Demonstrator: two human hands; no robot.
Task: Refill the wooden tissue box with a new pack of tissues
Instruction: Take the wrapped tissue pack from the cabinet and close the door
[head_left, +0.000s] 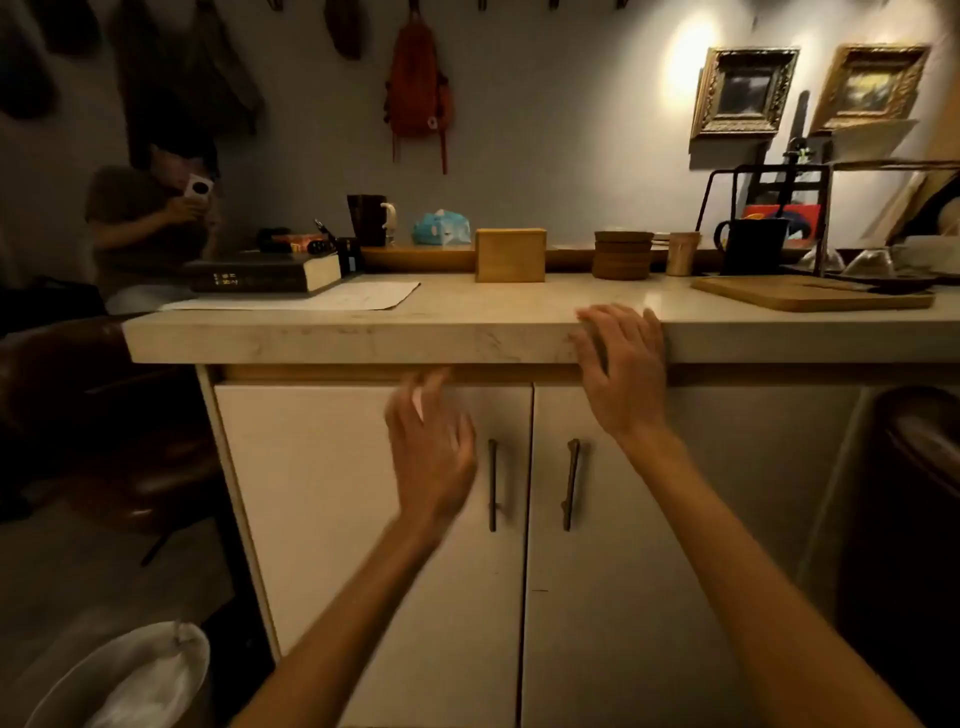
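The light wooden cube-shaped tissue box (510, 254) stands upright at the back of the pale marble counter (363, 340), well apart from both hands. The blue plastic tissue pack (441, 228) lies behind it, to its left. The right hand (621, 364) rests flat on the counter edge, grip released; the left hand (431, 447) is blurred before the white cabinet door (322, 493), fingers spread, holding nothing

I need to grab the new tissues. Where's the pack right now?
In the head view, the blue pack sits at the back of the counter, just left of the wooden box and right of the dark jug.
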